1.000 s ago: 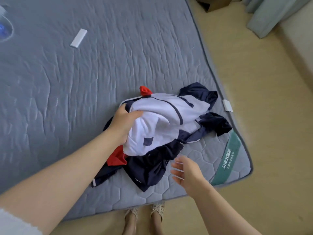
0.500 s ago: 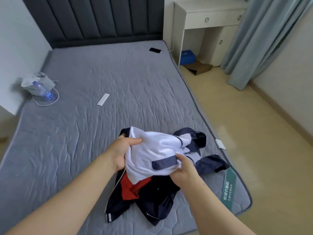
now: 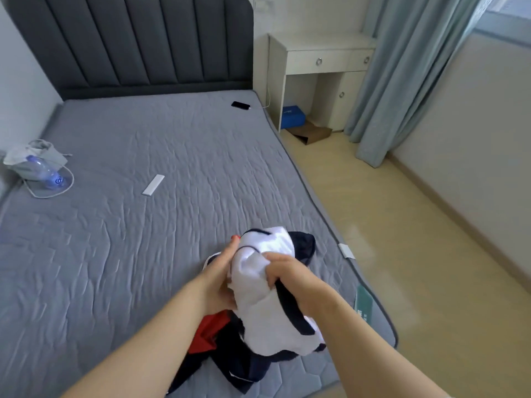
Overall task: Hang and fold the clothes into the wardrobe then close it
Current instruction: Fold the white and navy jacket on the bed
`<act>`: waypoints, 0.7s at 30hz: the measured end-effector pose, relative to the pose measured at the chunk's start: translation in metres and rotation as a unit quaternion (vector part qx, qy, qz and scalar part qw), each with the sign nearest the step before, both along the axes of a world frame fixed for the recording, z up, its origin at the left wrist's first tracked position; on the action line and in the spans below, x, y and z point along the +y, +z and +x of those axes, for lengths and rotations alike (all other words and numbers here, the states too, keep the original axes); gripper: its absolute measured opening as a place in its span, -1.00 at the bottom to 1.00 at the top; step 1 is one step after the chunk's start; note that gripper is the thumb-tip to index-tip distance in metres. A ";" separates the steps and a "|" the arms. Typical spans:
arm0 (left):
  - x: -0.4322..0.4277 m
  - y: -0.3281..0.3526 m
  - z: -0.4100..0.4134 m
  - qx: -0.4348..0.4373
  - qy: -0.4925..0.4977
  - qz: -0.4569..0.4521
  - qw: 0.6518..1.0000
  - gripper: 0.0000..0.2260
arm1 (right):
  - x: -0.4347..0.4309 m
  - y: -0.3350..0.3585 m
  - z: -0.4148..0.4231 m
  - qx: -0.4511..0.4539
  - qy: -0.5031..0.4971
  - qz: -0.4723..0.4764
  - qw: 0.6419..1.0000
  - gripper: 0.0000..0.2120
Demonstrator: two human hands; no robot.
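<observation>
A bundle of clothes, a white garment (image 3: 267,317) with navy trim over navy and red pieces (image 3: 209,334), is raised off the near right corner of the grey mattress (image 3: 143,254). My left hand (image 3: 221,280) grips the bundle's left side, its fingers partly under the cloth. My right hand (image 3: 283,271) clutches the white fabric from above. The lower navy parts trail onto the mattress. No wardrobe is in view.
A white remote (image 3: 153,184), a black phone (image 3: 240,105) on a cable and a bag with a water bottle (image 3: 40,168) lie on the mattress. A white desk (image 3: 321,70) and a curtain (image 3: 402,81) stand at the back right, with tan floor (image 3: 431,282) alongside.
My right hand came in from beside the pile and took hold of the white garment. Both hands have lifted the bundle upward, and my view has risen toward the headboard.
</observation>
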State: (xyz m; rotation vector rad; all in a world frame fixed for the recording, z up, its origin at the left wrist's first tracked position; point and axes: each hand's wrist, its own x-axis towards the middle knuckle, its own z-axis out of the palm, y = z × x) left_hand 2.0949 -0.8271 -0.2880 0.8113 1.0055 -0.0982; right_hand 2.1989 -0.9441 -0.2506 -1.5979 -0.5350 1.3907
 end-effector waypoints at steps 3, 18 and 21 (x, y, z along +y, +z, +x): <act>-0.013 -0.003 0.003 0.000 -0.023 0.021 1.000 -0.77 | -0.014 -0.013 -0.012 0.023 0.044 -0.011 0.999 -0.72; -0.023 0.028 -0.025 -0.070 -0.162 0.158 0.972 -0.75 | -0.017 -0.043 0.007 0.211 -0.294 0.003 0.932 -0.91; -0.012 0.023 -0.024 0.095 -0.186 0.373 0.904 -0.76 | -0.012 -0.037 0.008 -0.015 -0.238 0.032 0.971 -0.76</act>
